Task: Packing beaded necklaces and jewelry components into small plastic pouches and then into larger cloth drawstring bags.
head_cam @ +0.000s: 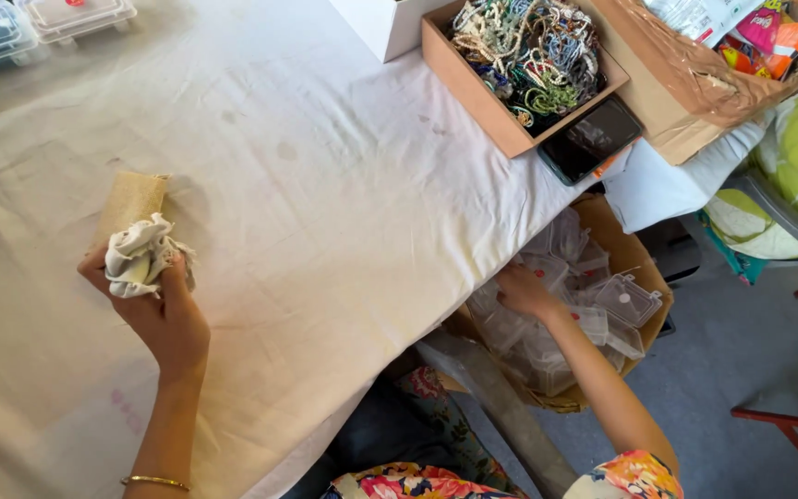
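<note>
A crumpled white cloth [140,257] and a tan pouch [131,201] are gripped in the left hand [154,305] over the table [325,212]. The right hand [521,291], fingers spread, is placed among clear plastic boxes [630,298] in a carton [644,259] beside the table.

Two hands [154,296], three cardboard boxes [482,97], one phone [593,139], one cloth [140,254].

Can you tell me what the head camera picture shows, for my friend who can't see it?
A person's left hand holds a crumpled white cloth against a tan pad on a white-covered table. Their right hand reaches into a floor box of clear plastic cases. A cardboard box of beaded cords sits on the table.
</note>
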